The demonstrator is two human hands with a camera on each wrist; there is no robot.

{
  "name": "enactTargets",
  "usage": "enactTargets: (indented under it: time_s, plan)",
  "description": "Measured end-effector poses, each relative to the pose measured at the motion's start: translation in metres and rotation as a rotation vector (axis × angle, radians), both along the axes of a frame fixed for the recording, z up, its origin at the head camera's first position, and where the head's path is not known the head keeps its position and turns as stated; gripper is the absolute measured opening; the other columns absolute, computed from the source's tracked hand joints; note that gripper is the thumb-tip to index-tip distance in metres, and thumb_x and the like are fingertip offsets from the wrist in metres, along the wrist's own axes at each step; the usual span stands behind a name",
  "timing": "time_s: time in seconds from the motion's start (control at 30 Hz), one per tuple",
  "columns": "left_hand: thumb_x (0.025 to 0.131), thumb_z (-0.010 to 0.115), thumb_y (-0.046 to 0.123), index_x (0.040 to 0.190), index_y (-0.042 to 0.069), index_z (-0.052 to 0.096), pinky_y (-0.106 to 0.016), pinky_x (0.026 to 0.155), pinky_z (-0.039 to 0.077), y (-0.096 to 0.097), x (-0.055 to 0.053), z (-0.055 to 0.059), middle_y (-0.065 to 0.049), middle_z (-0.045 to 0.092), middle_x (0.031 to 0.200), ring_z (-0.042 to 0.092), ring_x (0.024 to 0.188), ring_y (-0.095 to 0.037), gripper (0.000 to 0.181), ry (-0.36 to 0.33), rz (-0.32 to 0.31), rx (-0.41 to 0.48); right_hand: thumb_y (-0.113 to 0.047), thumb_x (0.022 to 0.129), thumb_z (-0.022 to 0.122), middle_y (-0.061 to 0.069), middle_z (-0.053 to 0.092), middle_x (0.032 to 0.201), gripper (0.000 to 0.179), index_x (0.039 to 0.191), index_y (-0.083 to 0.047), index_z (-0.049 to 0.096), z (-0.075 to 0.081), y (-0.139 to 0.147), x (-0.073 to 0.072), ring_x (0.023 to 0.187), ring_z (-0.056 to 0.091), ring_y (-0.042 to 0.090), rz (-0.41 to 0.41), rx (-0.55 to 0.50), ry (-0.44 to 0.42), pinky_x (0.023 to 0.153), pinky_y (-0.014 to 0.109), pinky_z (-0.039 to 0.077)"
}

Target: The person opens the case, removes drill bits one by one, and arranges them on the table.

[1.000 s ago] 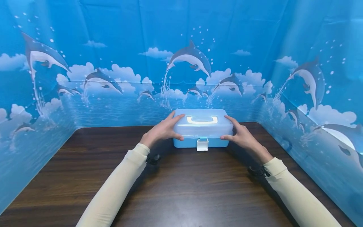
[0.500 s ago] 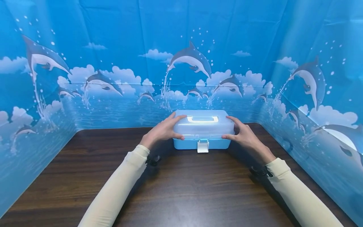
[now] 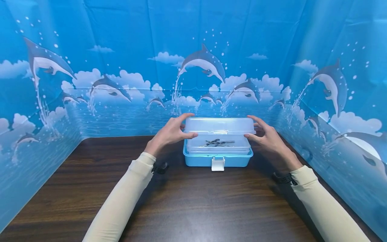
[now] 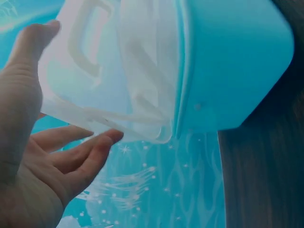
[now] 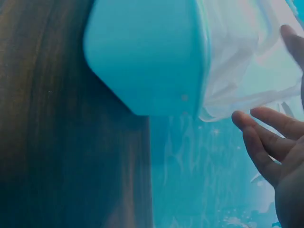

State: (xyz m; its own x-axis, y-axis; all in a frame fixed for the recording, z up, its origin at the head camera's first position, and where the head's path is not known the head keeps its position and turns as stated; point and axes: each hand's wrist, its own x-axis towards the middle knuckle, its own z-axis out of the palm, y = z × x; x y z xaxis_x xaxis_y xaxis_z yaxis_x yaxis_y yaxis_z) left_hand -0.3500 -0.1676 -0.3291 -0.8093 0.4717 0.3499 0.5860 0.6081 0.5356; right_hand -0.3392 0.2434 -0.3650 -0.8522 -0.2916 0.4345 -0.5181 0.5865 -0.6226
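Note:
A toolbox with a light blue base (image 3: 199, 161) stands at the far side of the table, its clear lid (image 3: 219, 125) tilted up and back. Inside, several slim dark metal pieces (image 3: 217, 143) lie on a translucent tray (image 3: 195, 149). My left hand (image 3: 167, 134) holds the lid's left end, thumb at the front edge and fingers behind. At the right end my right hand (image 3: 270, 139) grips it likewise. In the left wrist view the lid's white handle (image 4: 83, 45) shows beside the thumb. The white latch (image 3: 218, 164) hangs down at the front.
The dark wooden table (image 3: 193, 208) extends in front of the box and to both sides. A blue dolphin-printed sheet (image 3: 136, 43) rises close behind the box and along the left and right sides.
The lid has swung up and back with both hands on it, uncovering the tray and metal pieces. The box base has come slightly toward me.

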Motion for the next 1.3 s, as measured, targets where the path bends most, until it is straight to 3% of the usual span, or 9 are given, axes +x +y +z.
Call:
enactTargets:
  time_s: [0.27,0.37,0.5,0.57,0.67,0.73,0.87,1.1,1.3]
  plan:
    - [0.089,0.064,0.069,0.149,0.011,0.046,-0.04,0.064,0.056,0.003,0.001,0.0,-0.01,0.069,0.107,0.068,0.085,-0.022,0.085,0.144,0.087,0.076,-0.041,0.103,0.061,0.021,0.059,0.132,0.062,0.158,-0.025,0.039,0.011,0.003,0.002,0.12,0.057,0.04,-0.038,-0.135,-0.03,0.097,0.065,0.042]
    - [0.092,0.058,0.072,0.145,0.007,0.05,-0.04,0.061,0.054,0.001,0.0,0.0,-0.011,0.068,0.092,0.065,0.077,-0.021,0.084,0.214,0.166,0.08,-0.039,0.106,0.056,0.02,0.06,0.133,0.057,0.158,-0.021,0.039,0.015,-0.002,0.005,0.116,0.059,0.039,-0.007,-0.176,-0.044,0.095,0.056,0.047]
    - [0.093,0.047,0.077,0.138,0.007,0.055,-0.039,0.052,0.045,-0.007,-0.002,0.0,-0.012,0.056,0.068,0.054,0.057,-0.026,0.084,0.209,0.25,0.123,-0.039,0.106,0.056,0.016,0.06,0.136,0.054,0.156,-0.022,0.043,0.017,-0.009,0.009,0.11,0.062,0.037,0.029,-0.188,-0.066,0.09,0.05,0.052]
    - [0.092,0.04,0.08,0.129,0.007,0.058,-0.041,0.049,0.039,-0.011,-0.005,-0.001,-0.012,0.05,0.063,0.047,0.051,-0.03,0.084,0.156,0.281,0.151,-0.038,0.105,0.058,0.014,0.059,0.139,0.054,0.155,-0.022,0.044,0.016,-0.012,0.01,0.11,0.064,0.035,0.055,-0.188,-0.073,0.09,0.053,0.053]
    - [0.093,0.033,0.082,0.122,0.008,0.061,-0.045,0.059,0.047,-0.017,-0.008,-0.004,-0.012,0.06,0.079,0.058,0.068,-0.031,0.085,0.034,0.305,0.168,-0.035,0.105,0.059,0.013,0.06,0.138,0.053,0.155,-0.023,0.045,0.011,-0.017,0.008,0.11,0.065,0.034,0.086,-0.196,-0.076,0.09,0.055,0.053]
    - [0.093,0.027,0.083,0.133,0.009,0.059,-0.053,0.079,0.052,-0.021,-0.011,-0.005,-0.015,0.067,0.106,0.065,0.096,-0.034,0.09,-0.074,0.288,0.174,-0.033,0.105,0.059,0.013,0.061,0.135,0.052,0.154,-0.021,0.046,0.007,-0.02,0.006,0.109,0.066,0.033,0.096,-0.206,-0.077,0.09,0.053,0.054]
    - [0.093,0.02,0.083,0.159,0.015,0.037,-0.067,0.104,0.035,-0.03,-0.019,-0.01,-0.017,0.049,0.149,0.045,0.136,-0.041,0.096,-0.306,0.189,0.215,-0.034,0.106,0.059,0.015,0.063,0.128,0.053,0.155,-0.019,0.045,-0.007,-0.025,0.0,0.105,0.067,0.033,0.085,-0.232,-0.128,0.086,0.051,0.056]
    - [0.105,0.036,0.062,0.156,0.012,0.038,-0.055,0.098,0.048,-0.051,-0.03,-0.03,-0.017,0.049,0.142,0.053,0.127,-0.038,0.072,-0.666,0.084,0.371,-0.03,0.102,0.065,0.017,0.062,0.119,0.065,0.16,-0.019,0.037,-0.039,-0.034,-0.007,0.107,0.065,0.034,0.078,-0.28,-0.329,0.083,0.049,0.057]
    - [0.108,0.052,0.022,0.153,0.001,0.038,-0.05,0.091,0.053,-0.058,-0.031,-0.038,-0.022,0.058,0.131,0.064,0.112,-0.036,0.052,-0.755,0.069,0.332,-0.027,0.103,0.064,0.017,0.064,0.122,0.055,0.151,-0.006,0.048,-0.053,-0.037,-0.008,0.111,0.064,0.035,0.056,-0.273,-0.342,0.085,0.048,0.056]
